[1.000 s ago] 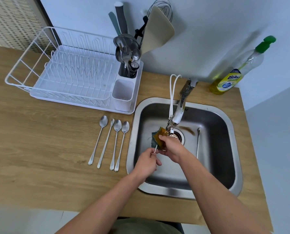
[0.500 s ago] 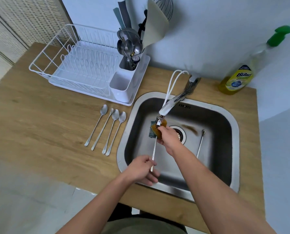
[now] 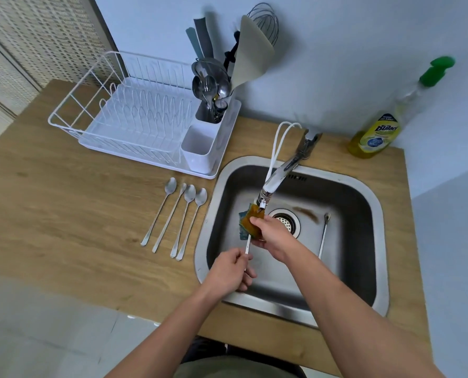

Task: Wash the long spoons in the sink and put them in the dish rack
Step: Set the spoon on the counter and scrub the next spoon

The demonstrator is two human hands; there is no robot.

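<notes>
Over the steel sink (image 3: 369, 203), my left hand (image 3: 231, 270) pinches the handle of a long spoon (image 3: 247, 248). My right hand (image 3: 268, 231) grips a yellow-green sponge (image 3: 248, 221) wrapped round the spoon's upper part, just under the faucet tip; the bowl is hidden. Another long spoon (image 3: 323, 236) lies in the sink at the right. Several long spoons (image 3: 177, 218) lie side by side on the wooden counter left of the sink. The white dish rack (image 3: 134, 121) stands at the back left.
The rack's cutlery holder (image 3: 209, 115) holds spoons, spatulas and a whisk; its front cup (image 3: 200, 152) holds nothing. The faucet (image 3: 280, 173) reaches over the drain (image 3: 286, 221). A dish soap bottle (image 3: 377, 132) stands at the back right by the wall.
My left hand slid down the spoon's handle toward me, baring more of it below the sponge. My right hand stays at the faucet tip with the sponge. The camera shifted, showing more floor.
</notes>
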